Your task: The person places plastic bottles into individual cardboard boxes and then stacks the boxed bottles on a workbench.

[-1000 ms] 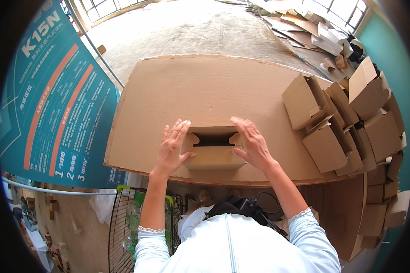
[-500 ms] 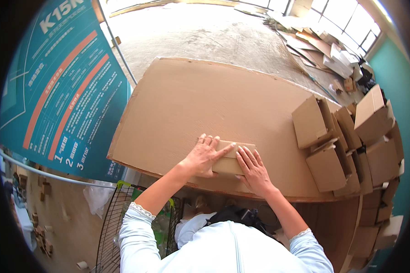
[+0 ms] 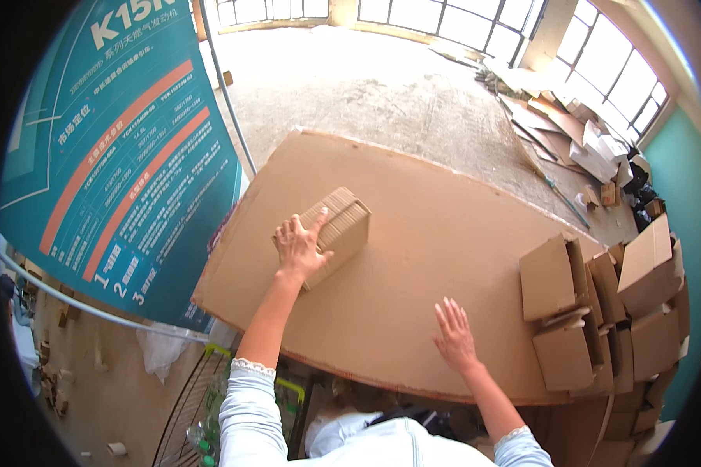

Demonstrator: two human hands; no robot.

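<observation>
A closed small cardboard box (image 3: 349, 227) rests at an angle on the left part of a large cardboard-topped surface (image 3: 413, 257). My left hand (image 3: 299, 247) grips its near left end, fingers spread over the top and thumb down by the side facing me. The palm covers part of that end. Apart from the box, to the right, my right hand (image 3: 455, 333) hovers over the near part of the surface. Its fingers are stretched out and hold nothing.
Several open cardboard boxes (image 3: 549, 276) are piled along the right edge. A teal printed banner (image 3: 125, 171) stands at the left, above a black wire cart (image 3: 181, 416) with bottles. Flattened cardboard and scraps (image 3: 549, 128) lie on the floor at the far right.
The box has moved left and away from me and turned, with my left hand on it. My right hand has come off the box and shifted right. The view has tilted up.
</observation>
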